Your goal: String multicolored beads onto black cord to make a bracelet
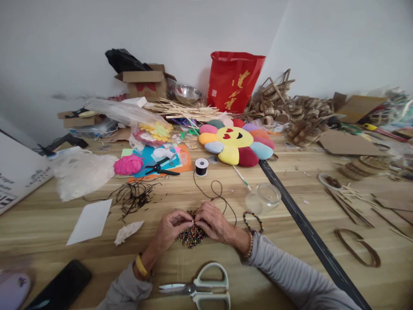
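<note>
My left hand pinches a tiny bead at its fingertips, just above a pile of small multicoloured beads. Right beside it, thumb and forefinger of my right hand are closed on black cord, whose tip is too small to make out. The cord loops over the table behind my right hand and leads back to a white spool. A finished-looking loop of strung beads lies by my right wrist.
Scissors lie in front of me and a phone at the lower left. Black cord scraps, pliers and pink yarn are leftward. A glass jar stands right, a flower cushion behind.
</note>
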`<action>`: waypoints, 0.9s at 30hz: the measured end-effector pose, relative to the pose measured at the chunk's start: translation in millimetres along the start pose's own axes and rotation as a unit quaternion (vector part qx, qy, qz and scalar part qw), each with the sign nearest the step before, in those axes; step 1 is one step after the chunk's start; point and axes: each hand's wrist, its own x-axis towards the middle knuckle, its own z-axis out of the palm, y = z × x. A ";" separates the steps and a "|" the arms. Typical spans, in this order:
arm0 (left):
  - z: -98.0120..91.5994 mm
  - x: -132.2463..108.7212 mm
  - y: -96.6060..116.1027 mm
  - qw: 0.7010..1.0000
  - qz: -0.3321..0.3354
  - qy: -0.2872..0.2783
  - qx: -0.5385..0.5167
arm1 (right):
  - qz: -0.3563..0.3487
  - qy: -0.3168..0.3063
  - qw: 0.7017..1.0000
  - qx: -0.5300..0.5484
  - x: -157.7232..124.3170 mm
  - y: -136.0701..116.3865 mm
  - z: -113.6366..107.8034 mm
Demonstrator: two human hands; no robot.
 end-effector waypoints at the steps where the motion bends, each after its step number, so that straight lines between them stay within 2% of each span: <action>1: 0.2 0.2 0.3 1.000 0.002 0.000 -0.001 | 0.001 -0.001 1.000 0.001 -0.1 -0.2 -0.1; 11: -0.5 -0.2 2.2 0.999 0.005 -0.025 0.025 | -0.010 -0.009 1.000 0.001 -0.4 -3.8 -1.9; 16: 1.0 -1.1 6.6 0.998 0.033 -0.042 0.022 | -0.009 -0.001 1.000 -0.017 -1.3 -1.5 -2.6; 22: -2.8 -0.5 5.3 0.999 0.033 -0.025 -0.013 | 0.098 0.063 0.989 -0.095 -3.8 12.0 -9.1; 27: -8.1 1.7 3.1 0.991 0.014 0.010 -0.134 | 0.181 0.087 0.969 -0.141 -4.4 26.1 -12.0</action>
